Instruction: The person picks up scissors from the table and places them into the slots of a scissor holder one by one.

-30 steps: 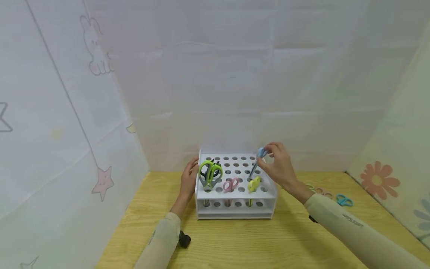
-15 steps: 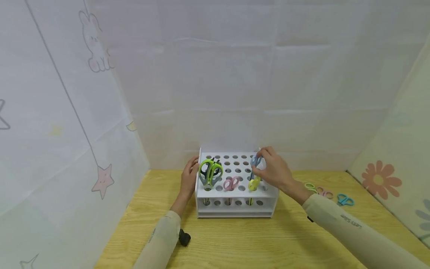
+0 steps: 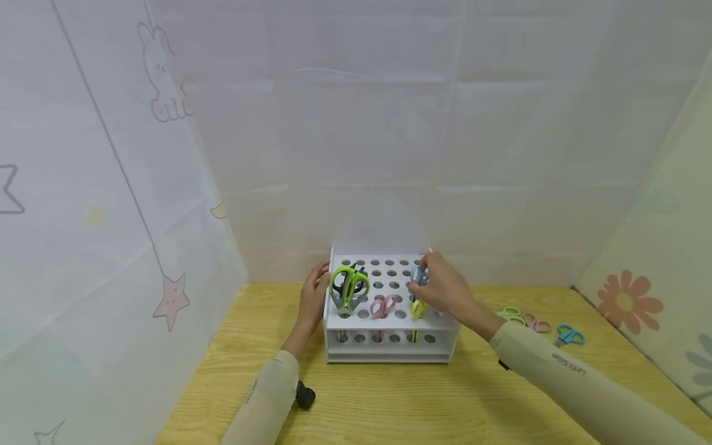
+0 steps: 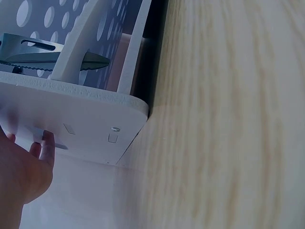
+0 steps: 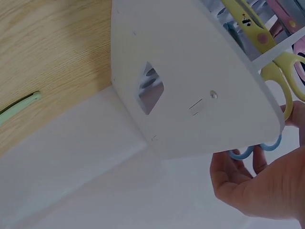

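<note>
A white tiered rack (image 3: 356,322) with rows of round holes stands on the table. My left hand (image 3: 313,301) rests on its left side panel; in the left wrist view the fingertips (image 4: 48,143) touch that panel near a cutout. With my right hand (image 3: 445,285) I hold light-blue scissors (image 3: 417,275) by the handle loops, blades down in a hole at the rack's right. Their blue loops (image 5: 242,153) show between my fingers in the right wrist view. Yellow scissors (image 3: 419,308), pink scissors (image 3: 382,305) and large green-and-grey scissors (image 3: 349,287) stand in the rack.
On the table (image 3: 389,402), right of the rack, lie green scissors (image 3: 510,314), pink scissors (image 3: 537,322) and blue scissors (image 3: 570,334). A pale printed sheet (image 3: 356,136) hangs behind the rack, with more sheeting on both sides.
My right hand has moved left and down, lowering the light-blue scissors from tilted above the rack to upright in a hole behind the yellow pair. My left hand has stayed put.
</note>
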`<state>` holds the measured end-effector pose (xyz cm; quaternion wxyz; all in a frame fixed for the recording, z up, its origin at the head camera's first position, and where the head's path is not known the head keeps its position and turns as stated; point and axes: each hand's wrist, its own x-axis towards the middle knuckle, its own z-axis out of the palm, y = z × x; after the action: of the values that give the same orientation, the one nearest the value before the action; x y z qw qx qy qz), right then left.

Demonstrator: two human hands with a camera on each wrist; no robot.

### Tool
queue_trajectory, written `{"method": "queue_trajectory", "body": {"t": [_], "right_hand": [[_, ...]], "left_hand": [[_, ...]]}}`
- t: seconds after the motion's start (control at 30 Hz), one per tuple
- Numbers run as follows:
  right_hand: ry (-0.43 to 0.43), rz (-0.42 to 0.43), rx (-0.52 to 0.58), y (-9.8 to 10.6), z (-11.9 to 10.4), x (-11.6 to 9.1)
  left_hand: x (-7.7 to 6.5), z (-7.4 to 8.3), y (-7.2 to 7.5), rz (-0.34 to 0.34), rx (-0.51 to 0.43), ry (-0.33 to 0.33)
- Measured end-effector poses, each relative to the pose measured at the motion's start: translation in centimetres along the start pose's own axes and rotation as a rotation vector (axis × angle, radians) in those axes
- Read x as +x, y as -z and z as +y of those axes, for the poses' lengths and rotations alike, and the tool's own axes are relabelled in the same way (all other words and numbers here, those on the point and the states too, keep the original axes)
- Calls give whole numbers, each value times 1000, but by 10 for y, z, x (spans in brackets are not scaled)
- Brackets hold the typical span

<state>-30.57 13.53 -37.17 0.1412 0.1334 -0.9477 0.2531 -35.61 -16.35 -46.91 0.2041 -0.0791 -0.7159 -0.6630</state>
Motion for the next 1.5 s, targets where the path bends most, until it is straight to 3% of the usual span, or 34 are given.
{"method": "queue_trajectory", "body": {"t": [0.17,0.4,0.6,0.87,1.33,1.5], "right_hand": [[-56,-6,-31,-1,-7,-1],[-68,-30,-104,1,-19,-4],[-33,-62,-150,3,-26,-4],[92,-114,-214,4,-24,3],[49,-208,-136,10,-16,1],[93,-226,-104,14,-16,1]], "left_hand": [[1,1,-1,6,-1,-7],[1,2,1,-17,-22,-3],[1,2,0,-21,-15,-1],[4,-2,-9,3,0,-8],[3,0,-15,-11,1,-1],[4,-2,-13,9,13,-8]]}}
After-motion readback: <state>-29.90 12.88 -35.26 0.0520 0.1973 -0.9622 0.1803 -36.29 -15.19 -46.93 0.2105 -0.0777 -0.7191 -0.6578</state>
